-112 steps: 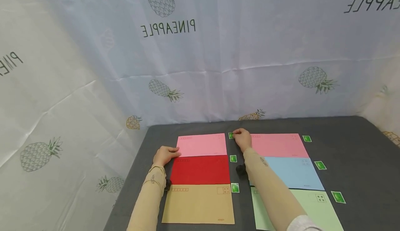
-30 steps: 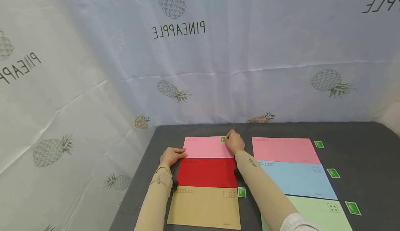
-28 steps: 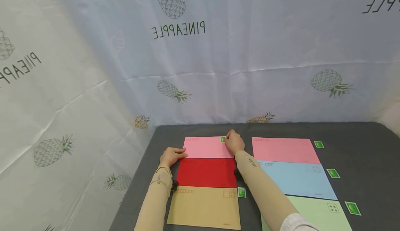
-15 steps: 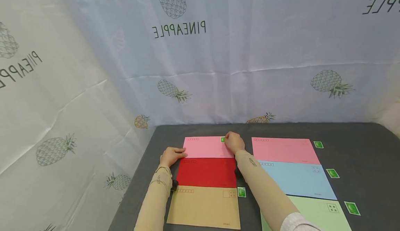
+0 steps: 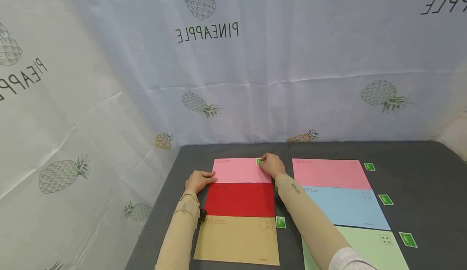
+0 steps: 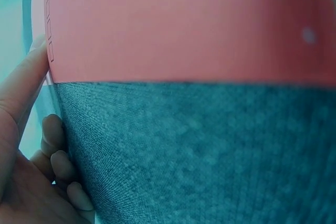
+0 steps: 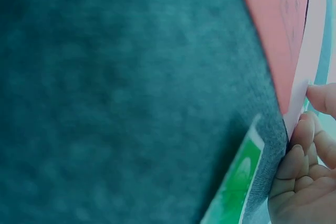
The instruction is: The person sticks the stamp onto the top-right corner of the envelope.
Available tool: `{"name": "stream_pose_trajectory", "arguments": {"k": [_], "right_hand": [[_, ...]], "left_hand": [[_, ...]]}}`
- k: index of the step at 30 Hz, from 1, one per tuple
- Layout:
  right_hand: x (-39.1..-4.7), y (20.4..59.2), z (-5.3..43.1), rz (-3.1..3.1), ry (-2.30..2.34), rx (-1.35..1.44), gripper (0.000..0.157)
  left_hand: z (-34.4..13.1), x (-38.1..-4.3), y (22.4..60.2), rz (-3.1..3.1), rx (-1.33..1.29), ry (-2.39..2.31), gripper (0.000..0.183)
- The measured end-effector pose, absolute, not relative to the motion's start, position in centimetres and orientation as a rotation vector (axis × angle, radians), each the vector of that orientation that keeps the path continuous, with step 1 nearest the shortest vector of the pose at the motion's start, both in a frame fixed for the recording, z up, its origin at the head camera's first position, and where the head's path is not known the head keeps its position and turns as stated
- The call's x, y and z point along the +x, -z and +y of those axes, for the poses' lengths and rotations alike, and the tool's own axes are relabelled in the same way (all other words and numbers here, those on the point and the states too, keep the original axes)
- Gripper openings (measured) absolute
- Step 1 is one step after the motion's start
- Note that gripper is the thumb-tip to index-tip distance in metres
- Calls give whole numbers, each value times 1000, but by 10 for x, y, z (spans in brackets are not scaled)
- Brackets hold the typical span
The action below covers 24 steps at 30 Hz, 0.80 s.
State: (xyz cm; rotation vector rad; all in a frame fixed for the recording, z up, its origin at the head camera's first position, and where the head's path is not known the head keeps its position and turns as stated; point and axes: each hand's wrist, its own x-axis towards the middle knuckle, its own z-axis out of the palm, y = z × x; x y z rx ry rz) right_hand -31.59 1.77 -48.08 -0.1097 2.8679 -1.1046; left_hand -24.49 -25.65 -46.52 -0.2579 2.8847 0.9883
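Observation:
In the head view my left hand rests at the left edge of a light pink envelope. Its index finger and thumb are stretched out, while the left wrist view shows the other fingers loosely bent. My right hand is at that envelope's top right corner, thumb and fingertips on a small green stamp with a white border. A sliver of green shows between thumb and fingers in the right wrist view. Below lie a red envelope and a tan envelope, edge to edge.
On the right lie a darker pink envelope, a blue envelope and a green envelope, with stamps beside them. Another stamp lies by the tan envelope. A stamp with a lifted corner is close to the right wrist camera.
My right hand has carried the stamp from the dark table left onto the light pink envelope's corner. Lately its fingertips have shifted slightly left over the stamp. My left hand stays at the edge.

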Motion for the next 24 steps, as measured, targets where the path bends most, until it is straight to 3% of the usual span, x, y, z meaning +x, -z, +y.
{"name": "stream_pose_trajectory", "arguments": {"k": [12,24], "right_hand": [[-313,479,20,2878,1063,-179,31],[-313,484,26,2687,1417,-60,28]], "left_hand": [[-255,-244,465,2908,-248,-974,40],[-255,-244,469,2943,-266,-937,40]]}}
